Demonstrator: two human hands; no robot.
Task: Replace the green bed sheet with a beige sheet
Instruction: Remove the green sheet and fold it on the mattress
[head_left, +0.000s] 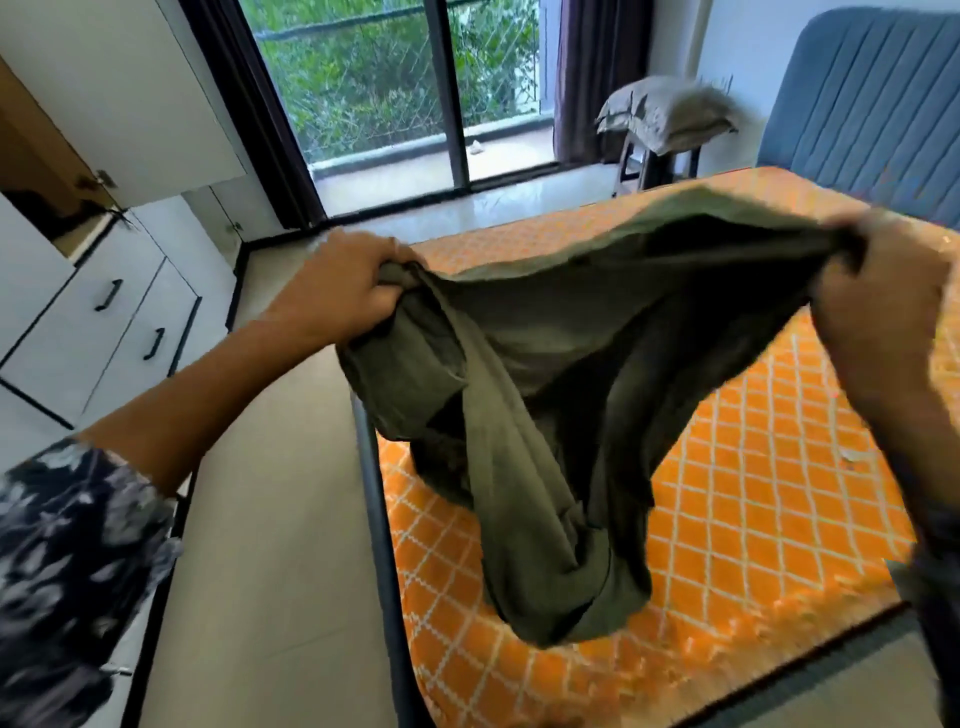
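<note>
- Firmly, a bunched edge of the one green sheet (545, 415) is gripped by the left hand (332, 291).
- Its opposite edge is clenched in the right hand (883, 312).
- Olive and crumpled, the sheet is held stretched above the orange patterned mattress (753, 519), its lower folds resting there.

There is just one camera, worn on the person's head. It looks forward and down, very close to both raised hands. The wide view bends the edges. It faces across the bed (753, 467) toward the glass door (395, 88), with drawers (104, 322) on the left.
</note>
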